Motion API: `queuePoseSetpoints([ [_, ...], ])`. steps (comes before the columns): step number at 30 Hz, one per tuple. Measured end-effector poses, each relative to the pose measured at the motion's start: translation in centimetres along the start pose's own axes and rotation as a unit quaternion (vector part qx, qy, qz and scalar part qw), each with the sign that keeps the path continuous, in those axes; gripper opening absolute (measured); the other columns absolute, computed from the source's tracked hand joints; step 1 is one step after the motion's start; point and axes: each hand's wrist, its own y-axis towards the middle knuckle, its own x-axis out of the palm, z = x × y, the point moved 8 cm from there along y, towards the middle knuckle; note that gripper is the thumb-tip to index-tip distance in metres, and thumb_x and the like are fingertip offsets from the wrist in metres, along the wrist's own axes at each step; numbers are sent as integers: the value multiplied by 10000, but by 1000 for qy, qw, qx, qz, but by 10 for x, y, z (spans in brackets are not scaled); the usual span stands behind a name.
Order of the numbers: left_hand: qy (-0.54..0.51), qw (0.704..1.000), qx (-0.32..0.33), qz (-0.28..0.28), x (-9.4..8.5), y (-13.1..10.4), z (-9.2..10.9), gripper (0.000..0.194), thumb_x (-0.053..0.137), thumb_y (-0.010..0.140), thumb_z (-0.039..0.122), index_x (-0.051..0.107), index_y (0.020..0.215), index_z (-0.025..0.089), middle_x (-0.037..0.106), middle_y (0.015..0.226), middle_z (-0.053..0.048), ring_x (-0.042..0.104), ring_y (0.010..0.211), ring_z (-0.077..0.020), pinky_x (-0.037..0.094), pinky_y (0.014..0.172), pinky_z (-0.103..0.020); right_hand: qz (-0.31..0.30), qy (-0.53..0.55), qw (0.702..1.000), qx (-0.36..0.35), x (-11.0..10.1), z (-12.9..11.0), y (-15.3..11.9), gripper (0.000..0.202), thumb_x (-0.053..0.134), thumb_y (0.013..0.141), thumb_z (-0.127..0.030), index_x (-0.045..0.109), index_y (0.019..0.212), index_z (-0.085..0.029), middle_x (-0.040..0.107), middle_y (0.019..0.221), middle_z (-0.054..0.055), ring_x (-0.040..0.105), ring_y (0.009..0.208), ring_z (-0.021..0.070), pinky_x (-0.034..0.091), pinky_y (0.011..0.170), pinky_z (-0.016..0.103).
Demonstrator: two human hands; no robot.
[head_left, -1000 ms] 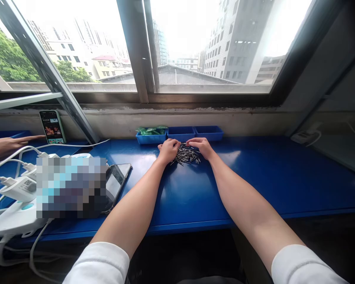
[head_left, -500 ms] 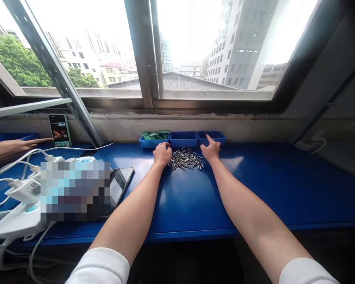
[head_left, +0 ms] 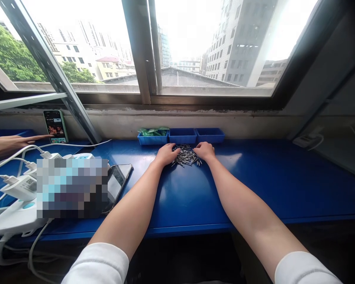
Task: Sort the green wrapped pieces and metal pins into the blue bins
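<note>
A loose heap of thin, dark and silvery metal pins (head_left: 185,156) lies on the blue table. My left hand (head_left: 166,154) rests at the heap's left side, thumb and forefinger a little apart over the nearest pins. At the opposite side, my right hand (head_left: 206,151) has its fingers bent, with thumb and forefinger close together at the edge of the heap. Whatever may be between those fingertips is too small to make out. Behind the heap stand three blue bins in a row: the left bin (head_left: 153,140) holds green packets (head_left: 154,131), beside a middle bin (head_left: 182,139) and a right bin (head_left: 210,139).
Left of my forearm are a dark phone (head_left: 122,179), a blurred-out patch and a white power strip (head_left: 14,221) with plugs and cables. Another person's hand (head_left: 8,146) touches an upright phone (head_left: 55,126). A metal shelf post (head_left: 77,114) slants beside the window.
My right hand has come back from over the right bin to the heap, its forefinger now bent. My left hand has moved slightly inward, its fingers reaching over the pins.
</note>
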Motion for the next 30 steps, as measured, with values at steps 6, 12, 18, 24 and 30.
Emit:
queuePoseSetpoints([
  [6, 54, 998, 25, -33, 8, -4, 10, 564, 465, 818, 551, 569, 1232, 183, 510, 1351, -123, 437, 1270, -277, 296, 1059, -358, -34, -28, 999, -10, 11, -5, 0, 31, 657, 633, -205, 661, 602, -205, 679, 733, 96, 619, 875, 274, 399, 863, 417],
  [12, 57, 997, 29, -35, 8, -3, 12, 541, 447, 828, 548, 586, 1209, 189, 545, 1314, -118, 471, 1232, -276, 300, 1044, -367, -23, 14, 998, -60, 12, -13, -2, 86, 584, 755, -261, 653, 726, -220, 687, 766, 63, 616, 784, 206, 441, 759, 335],
  [18, 27, 998, 37, 39, -5, -5, 20, 433, 461, 853, 484, 594, 1180, 233, 587, 1257, -83, 484, 1206, -264, 276, 1036, -402, 6, 130, 986, -109, -1, -31, -8, 201, 500, 829, -288, 669, 888, -197, 670, 703, 34, 620, 691, 175, 472, 700, 296],
  [24, 18, 992, 121, 39, -7, -14, 52, 346, 471, 865, 400, 605, 1146, 250, 611, 1208, -56, 507, 1159, -236, 275, 1012, -384, -56, 143, 972, -179, 4, -59, -17, 237, 485, 835, -224, 700, 930, -189, 708, 841, 48, 645, 768, 170, 488, 775, 286],
  [30, 24, 989, 148, 18, -2, -19, 64, 383, 491, 847, 347, 544, 1208, 229, 549, 1289, -74, 471, 1200, -244, 300, 979, -373, -63, 153, 968, -188, 4, -65, -20, 191, 507, 819, -210, 681, 896, -197, 713, 883, 41, 658, 815, 173, 491, 795, 284],
])
